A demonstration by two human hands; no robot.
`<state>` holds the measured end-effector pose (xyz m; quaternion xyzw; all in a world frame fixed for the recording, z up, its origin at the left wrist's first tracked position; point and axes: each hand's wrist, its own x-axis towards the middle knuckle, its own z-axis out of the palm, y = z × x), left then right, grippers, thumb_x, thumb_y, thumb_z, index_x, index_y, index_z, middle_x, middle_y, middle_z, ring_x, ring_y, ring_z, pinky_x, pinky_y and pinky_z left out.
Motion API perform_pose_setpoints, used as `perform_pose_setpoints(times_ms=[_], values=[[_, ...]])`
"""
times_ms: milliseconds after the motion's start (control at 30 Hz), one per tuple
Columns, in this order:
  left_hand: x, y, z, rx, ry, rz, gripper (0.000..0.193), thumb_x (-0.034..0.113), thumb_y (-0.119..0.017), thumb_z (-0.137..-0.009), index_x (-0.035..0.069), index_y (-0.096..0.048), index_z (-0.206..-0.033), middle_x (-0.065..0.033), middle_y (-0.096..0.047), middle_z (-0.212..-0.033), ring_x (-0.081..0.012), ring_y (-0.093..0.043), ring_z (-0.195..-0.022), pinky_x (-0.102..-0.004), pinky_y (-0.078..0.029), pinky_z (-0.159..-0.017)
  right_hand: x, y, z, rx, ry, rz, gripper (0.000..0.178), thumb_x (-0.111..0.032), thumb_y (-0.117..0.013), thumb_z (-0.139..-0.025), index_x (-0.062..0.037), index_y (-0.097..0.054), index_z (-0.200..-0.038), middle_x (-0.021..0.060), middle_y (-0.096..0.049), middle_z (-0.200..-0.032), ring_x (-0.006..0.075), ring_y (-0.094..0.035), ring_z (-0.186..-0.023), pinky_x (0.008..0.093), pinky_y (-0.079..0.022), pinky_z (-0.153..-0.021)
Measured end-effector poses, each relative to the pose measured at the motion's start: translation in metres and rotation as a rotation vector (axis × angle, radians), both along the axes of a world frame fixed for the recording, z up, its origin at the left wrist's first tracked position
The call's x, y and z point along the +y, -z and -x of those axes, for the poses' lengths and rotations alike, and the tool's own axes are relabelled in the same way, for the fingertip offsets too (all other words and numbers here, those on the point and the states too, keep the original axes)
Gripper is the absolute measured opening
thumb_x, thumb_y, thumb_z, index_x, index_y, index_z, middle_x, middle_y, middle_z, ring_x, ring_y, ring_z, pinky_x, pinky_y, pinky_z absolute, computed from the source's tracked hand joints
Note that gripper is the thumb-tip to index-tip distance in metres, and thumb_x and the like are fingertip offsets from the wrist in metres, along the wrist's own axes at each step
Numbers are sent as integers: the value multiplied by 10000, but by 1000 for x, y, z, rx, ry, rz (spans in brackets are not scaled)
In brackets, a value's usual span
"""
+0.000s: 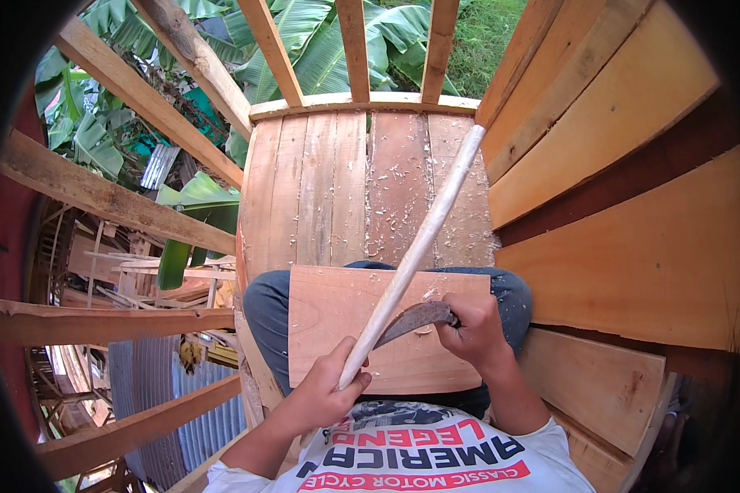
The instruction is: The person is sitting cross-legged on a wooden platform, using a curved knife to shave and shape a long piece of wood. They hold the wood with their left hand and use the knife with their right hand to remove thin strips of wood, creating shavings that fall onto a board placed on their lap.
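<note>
A long pale peeled stick (419, 238) slants up and away from me to the right. My left hand (329, 384) is closed around its near end. In my right hand (474, 330) I grip a curved knife (411, 321) by its handle. Its dark blade points left, and the tip end lies at the stick, just beyond my left hand. Beneath both hands a flat wooden board (329, 308) rests across my lap, with a few shavings on it. My fingers hide most of the knife's handle.
Wood shavings are scattered over the plank floor (304, 197) ahead. Wooden railing slats (115, 193) stand at the left and front, with banana leaves (300, 45) beyond. Wide planks (617, 238) form a wall on the right. A corrugated metal sheet (144, 403) shows below left.
</note>
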<state>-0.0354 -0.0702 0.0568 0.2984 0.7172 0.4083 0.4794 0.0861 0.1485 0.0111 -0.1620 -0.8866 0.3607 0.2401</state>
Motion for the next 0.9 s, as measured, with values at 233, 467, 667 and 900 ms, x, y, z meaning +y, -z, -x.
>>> perform_pose_setpoints(times_ms=[233, 467, 667, 900], values=[[4, -10, -19, 67, 37, 41, 308, 38, -558, -817, -33, -413, -1079, -236, -540, -669, -380, -583, -609, -431, -430, -574, 18, -16, 3, 7, 185, -247, 243, -122, -659, -748, -56, -525, -556, 135, -500, -504, 314, -549, -467, 387, -415, -443], [-7, -13, -31, 25, 74, 78, 238, 28, -555, -816, -22, -429, -1012, -184, -528, -684, -300, -565, -626, -390, -432, -592, 52, 6, -2, 100, 477, 97, 270, -119, -636, -784, 7, -504, -584, 134, -426, -479, 176, -450, -417, 337, -348, -438], [-28, 19, -32, -33, -7, 132, 280, 50, -570, -817, -17, -427, -1048, -221, -550, -681, -354, -615, -662, -413, -461, -619, 50, -5, -21, 24, 365, 176, 389, -150, -608, -867, 6, -415, -568, 8, -369, -469, 112, -386, -428, 307, -288, -436], [1, 7, -33, -26, 25, 60, 318, 53, -563, -819, -28, -417, -1090, -259, -550, -688, -398, -605, -634, -426, -453, -611, -3, 8, -8, -71, 227, -84, 295, -171, -684, -786, -67, -552, -543, 153, -512, -497, 348, -548, -452, 402, -422, -430]])
